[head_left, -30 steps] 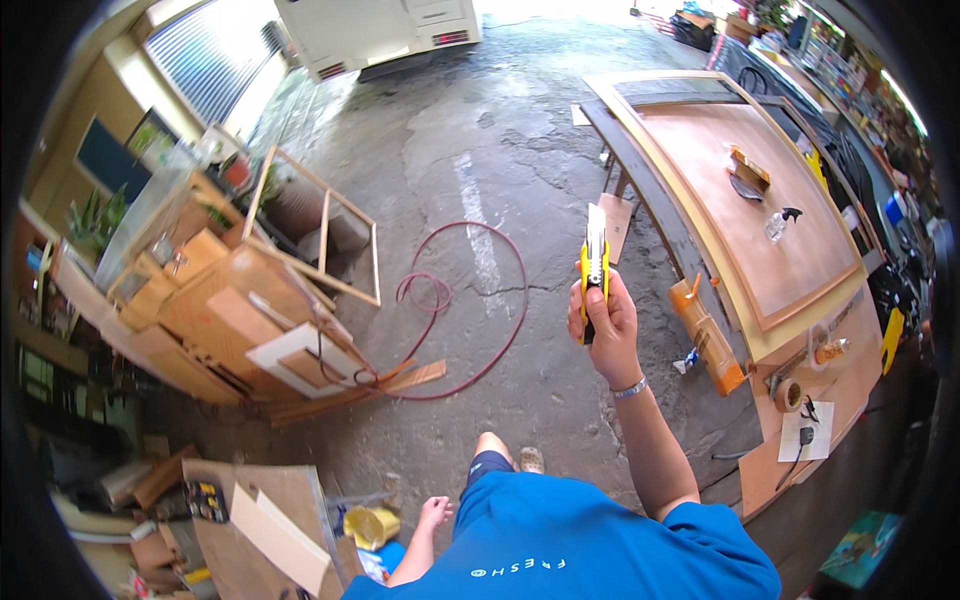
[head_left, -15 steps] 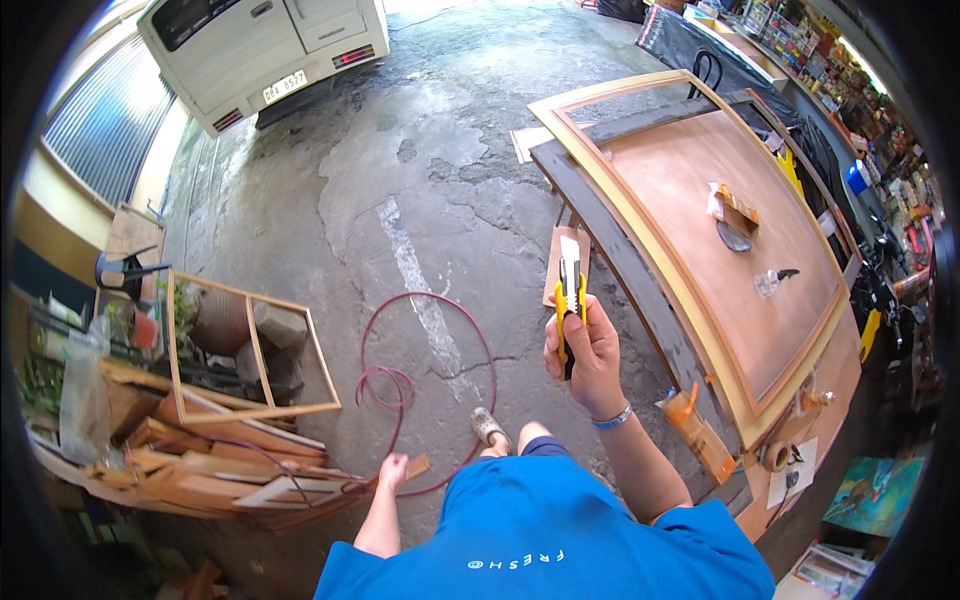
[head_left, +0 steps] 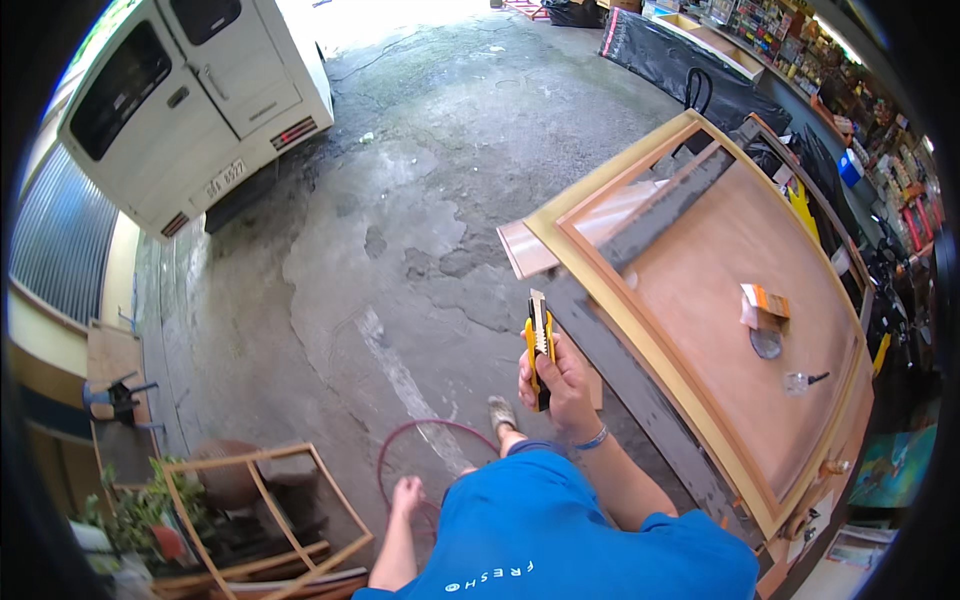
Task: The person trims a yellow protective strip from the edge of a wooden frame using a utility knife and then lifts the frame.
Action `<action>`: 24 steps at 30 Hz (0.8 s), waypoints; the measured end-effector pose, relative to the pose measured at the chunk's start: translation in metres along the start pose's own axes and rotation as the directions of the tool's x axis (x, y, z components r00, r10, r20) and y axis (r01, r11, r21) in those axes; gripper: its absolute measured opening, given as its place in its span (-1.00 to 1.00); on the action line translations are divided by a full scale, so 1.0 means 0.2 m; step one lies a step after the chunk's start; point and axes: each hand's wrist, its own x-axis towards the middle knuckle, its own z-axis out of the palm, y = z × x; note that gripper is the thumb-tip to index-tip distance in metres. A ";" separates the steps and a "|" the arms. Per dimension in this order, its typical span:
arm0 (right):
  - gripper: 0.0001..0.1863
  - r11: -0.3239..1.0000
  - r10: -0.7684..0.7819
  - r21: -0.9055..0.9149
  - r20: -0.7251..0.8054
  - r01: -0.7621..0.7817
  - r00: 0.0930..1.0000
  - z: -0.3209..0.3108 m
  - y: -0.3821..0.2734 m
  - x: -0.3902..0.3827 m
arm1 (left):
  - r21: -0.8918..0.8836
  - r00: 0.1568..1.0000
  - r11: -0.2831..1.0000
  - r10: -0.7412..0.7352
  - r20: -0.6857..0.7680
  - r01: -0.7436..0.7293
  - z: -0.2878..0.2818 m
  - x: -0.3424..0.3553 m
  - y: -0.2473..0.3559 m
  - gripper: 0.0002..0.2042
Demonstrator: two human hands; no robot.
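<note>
My right hand (head_left: 562,382) is raised in front of me and grips a yellow and black utility knife (head_left: 539,340) with its blade pointing up. My left hand (head_left: 405,495) hangs low by my side, fingers loosely apart, holding nothing. To the right lies a large wooden door panel (head_left: 720,300) with a pale frame, flat on supports. On it rest a small orange and white packet (head_left: 765,300), a grey round disc (head_left: 766,343) and a small dark-handled tool (head_left: 805,380).
A white van (head_left: 190,90) stands at the back left on the concrete floor (head_left: 400,230). A red hose loop (head_left: 425,450) lies by my feet. An open wooden frame (head_left: 265,515) and potted plants (head_left: 130,500) sit lower left. Cluttered shelves (head_left: 860,110) line the right.
My view has swung further toward the van and the door panel; the stacked wood has left the frame. My right hand keeps the knife upright.
</note>
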 end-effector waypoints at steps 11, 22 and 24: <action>-0.67 0.899 -0.314 -0.350 -0.094 0.264 0.945 0.00 -0.27 1.97 | 0.220 0.953 0.945 -0.274 0.128 0.243 -0.42 0.82 0.56 -0.78; -0.65 0.929 -0.356 -0.284 -0.510 0.237 0.783 -0.24 -0.28 3.16 | 0.237 0.999 0.972 0.023 -0.045 -0.012 -1.08 2.97 3.09 -0.80; -0.67 0.914 -0.401 -0.299 -0.577 0.273 0.711 -0.39 -0.25 3.27 | 0.321 0.993 0.940 0.120 0.010 -0.117 -1.06 3.30 3.57 -0.79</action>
